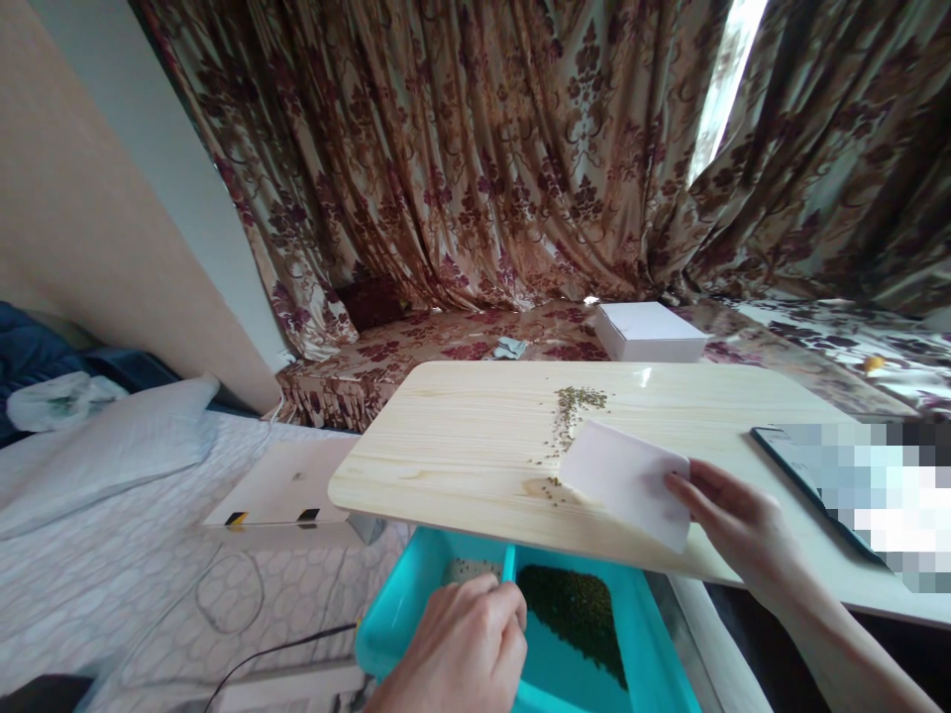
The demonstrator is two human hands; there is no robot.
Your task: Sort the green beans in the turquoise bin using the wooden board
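My right hand [743, 515] pinches a sheet of white paper [624, 480] between thumb and fingers, low over the pale wooden board [446, 446]. Beside the paper's left edge lies a loose trail of small greenish beans [569, 411], with a few strays nearer the board's front edge. Below that edge is a turquoise divided tray [401, 594]. Its right compartment holds a heap of dark green beans [583, 614]; a few pale bits show in the left one. My left hand [472, 634] is closed above the tray's divider, and its fingertips hide whatever they hold.
A dark-edged tablet-like device [809, 485], partly blurred out, lies on the board's right. Behind the board stands a white box [650, 332] near a crumpled light cloth [510, 348]. To the left are a bed with a pillow [126, 446], a white case [286, 485] and cables.
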